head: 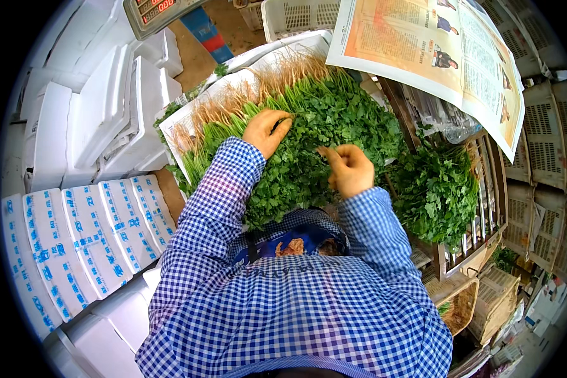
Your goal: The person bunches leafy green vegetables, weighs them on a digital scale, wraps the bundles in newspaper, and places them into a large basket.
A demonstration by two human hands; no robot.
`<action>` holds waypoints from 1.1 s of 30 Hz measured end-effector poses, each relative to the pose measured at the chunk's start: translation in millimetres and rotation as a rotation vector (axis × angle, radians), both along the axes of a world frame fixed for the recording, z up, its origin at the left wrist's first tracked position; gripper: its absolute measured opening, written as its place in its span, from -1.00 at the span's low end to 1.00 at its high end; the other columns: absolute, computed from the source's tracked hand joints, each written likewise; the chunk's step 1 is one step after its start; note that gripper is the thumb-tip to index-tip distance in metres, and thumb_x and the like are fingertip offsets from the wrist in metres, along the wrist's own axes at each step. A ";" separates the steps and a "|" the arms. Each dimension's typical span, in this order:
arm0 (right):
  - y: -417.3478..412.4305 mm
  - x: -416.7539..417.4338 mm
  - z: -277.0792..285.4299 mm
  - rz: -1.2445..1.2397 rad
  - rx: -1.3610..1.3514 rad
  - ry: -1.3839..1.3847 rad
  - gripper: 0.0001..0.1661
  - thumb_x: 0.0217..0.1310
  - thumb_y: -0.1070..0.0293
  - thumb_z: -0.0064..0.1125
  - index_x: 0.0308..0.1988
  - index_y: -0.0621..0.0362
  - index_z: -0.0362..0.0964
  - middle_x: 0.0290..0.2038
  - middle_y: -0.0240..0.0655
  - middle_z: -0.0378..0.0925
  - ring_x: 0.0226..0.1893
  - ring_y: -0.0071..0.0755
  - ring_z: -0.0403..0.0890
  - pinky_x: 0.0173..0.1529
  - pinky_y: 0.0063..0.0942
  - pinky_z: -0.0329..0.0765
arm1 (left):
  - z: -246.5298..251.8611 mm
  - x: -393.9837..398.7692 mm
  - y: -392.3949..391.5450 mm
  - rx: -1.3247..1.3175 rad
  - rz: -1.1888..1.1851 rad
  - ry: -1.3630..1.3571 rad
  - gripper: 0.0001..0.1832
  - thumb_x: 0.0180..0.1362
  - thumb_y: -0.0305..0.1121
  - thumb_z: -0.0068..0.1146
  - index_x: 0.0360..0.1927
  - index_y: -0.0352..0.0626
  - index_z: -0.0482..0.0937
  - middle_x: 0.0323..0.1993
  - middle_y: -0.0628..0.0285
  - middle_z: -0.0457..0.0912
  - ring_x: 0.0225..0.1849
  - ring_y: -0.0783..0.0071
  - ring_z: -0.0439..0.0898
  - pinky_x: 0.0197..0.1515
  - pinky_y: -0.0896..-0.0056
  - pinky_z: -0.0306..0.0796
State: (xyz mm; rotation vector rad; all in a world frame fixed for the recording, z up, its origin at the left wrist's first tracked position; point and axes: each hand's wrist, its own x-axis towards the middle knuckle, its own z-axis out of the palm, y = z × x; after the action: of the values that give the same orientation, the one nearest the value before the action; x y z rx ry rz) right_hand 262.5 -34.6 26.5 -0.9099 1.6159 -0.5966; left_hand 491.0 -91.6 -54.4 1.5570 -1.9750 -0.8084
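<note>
A thick layer of leafy coriander-like greens (349,108) lies in a white foam box (307,43) before me. Its pale brown roots (283,71) point to the far left side, and the leaves point towards me. My left hand (268,132) rests on the stems and leaves, thumb and forefinger nearly meeting. Just above the leaves to the right is my right hand (352,170), fingers curled and thumb against the forefinger. Whether either fingertip pinches a small leaf or stem is too fine to make out.
More bunched greens (437,193) lie on a slatted metal rack (489,189) at right. A newspaper sheet (420,52) overhangs that rack. White foam boxes (104,108) and taped foam boxes (80,241) stand left. A digital scale display (156,12) is at top left; plastic crates (543,137) line the right.
</note>
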 end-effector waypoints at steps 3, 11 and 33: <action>28.3 -65.1 -11.8 0.133 0.043 -0.274 -0.81 0.35 0.31 0.27 -0.23 0.22 0.51 -0.44 -0.30 0.70 -0.70 -0.64 0.50 -0.62 -0.57 0.48 | 2.7 0.3 -0.7 -0.025 -0.011 -0.006 -0.63 0.45 -0.17 -0.01 0.07 -0.25 0.62 -0.05 -0.03 0.63 0.02 0.07 0.60 0.16 0.09 0.48; 65.1 -101.4 -15.6 0.715 -0.196 0.519 -0.40 0.32 0.07 0.24 0.30 -0.11 0.43 -0.18 -0.18 0.73 -0.19 -0.17 0.77 -0.08 -0.29 0.69 | 11.7 -6.7 0.2 -0.066 -0.064 -0.051 -0.62 0.37 -0.21 0.09 0.10 -0.26 0.61 0.00 -0.02 0.65 0.05 0.04 0.57 0.20 0.02 0.44; -68.5 -4.0 -58.4 0.843 -0.611 0.733 -0.15 0.27 -0.16 0.24 0.45 -0.26 0.18 0.49 -0.17 0.17 0.50 0.18 0.08 0.52 0.07 0.11 | 32.5 -8.0 23.4 -0.080 -0.225 -0.416 -0.56 0.35 -0.22 0.04 0.16 -0.33 0.52 0.00 -0.08 0.62 0.10 -0.04 0.54 0.33 -0.07 0.31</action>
State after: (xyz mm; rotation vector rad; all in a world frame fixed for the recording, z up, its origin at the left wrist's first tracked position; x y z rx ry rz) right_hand 258.5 -103.1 -31.9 -2.3059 1.4483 -0.1285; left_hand 483.0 -68.1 -21.9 1.5710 -2.4817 -0.5054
